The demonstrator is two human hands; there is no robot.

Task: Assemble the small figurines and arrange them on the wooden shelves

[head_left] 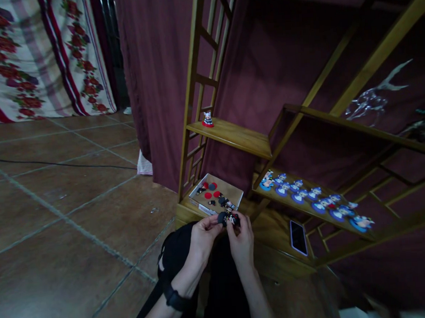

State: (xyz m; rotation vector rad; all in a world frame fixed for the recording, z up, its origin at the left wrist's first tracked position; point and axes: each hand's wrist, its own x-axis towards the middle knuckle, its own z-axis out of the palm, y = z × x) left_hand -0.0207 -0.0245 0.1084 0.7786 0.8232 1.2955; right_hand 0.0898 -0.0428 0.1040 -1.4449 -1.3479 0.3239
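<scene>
Over my knees, my left hand (204,235) pinches a dark round base (222,219) on its left side. From the right, my right hand (242,235) grips a small black figurine (232,219) with light and red details, which meets that base. Whether the two are joined I cannot tell. Just beyond my fingers lies a shallow cardboard box (240,195) with a white rim. Inside it are red discs (208,195), a grey disc (212,186) and several dark figurine parts (201,189).
One finished-looking figurine on a red base (207,119) stands on the upper wooden shelf (240,137). Several blue-and-white figurines (300,195) line a lower shelf at right. A phone (298,238) lies below them. A black cable (56,163) crosses the tiled floor at left.
</scene>
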